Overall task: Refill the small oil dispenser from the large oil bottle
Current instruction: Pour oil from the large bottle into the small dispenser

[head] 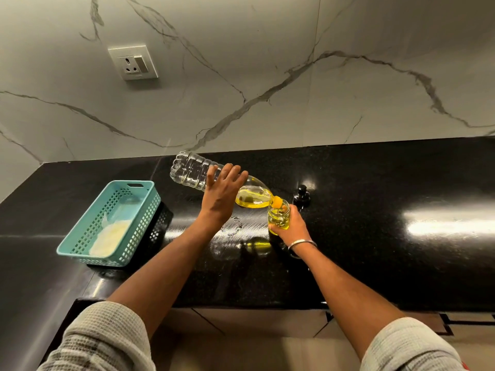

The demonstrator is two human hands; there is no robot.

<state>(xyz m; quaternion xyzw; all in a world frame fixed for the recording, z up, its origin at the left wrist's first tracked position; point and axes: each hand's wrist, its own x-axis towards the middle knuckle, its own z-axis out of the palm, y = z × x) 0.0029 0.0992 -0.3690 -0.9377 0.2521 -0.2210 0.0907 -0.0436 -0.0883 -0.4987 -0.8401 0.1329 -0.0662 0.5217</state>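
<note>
- Countertop (375,183): black, polished stone across the middle of the frame, with bright glare at centre right. A faint wet-looking smear lies just left of the dispenser; whether it is oil cannot be told. Risk: any overflow spreads on this slick surface and is hard to see against the black.
- Basket (80,236): teal, perforated, at centre left, holding something pale; well apart from the pour.
- Large oil bottle (192,171): clear plastic, tipped almost level at frame centre, base toward the upper left, orange neck down and right. The remaining yellow oil pools in the shoulder. Risk: the nearly empty body is light and flexible, so a squeeze or a steeper tilt could send a surge.
- Left hand (222,194): wrapped over the bottle's midsection, fingers spread across the top. Risk: with only this hold, the neck may drift off the opening.
- Right hand (292,223): curled around the dispenser's lower half, a bangle at the wrist.
- Small oil dispenser (278,216): glass jar right of centre, open-topped, the bottle's neck at its rim. It appears well filled. Risk: overfilling.
- Black pump cap (302,195): just behind the dispenser, on the counter. Risk: a knock could roll it.
</note>
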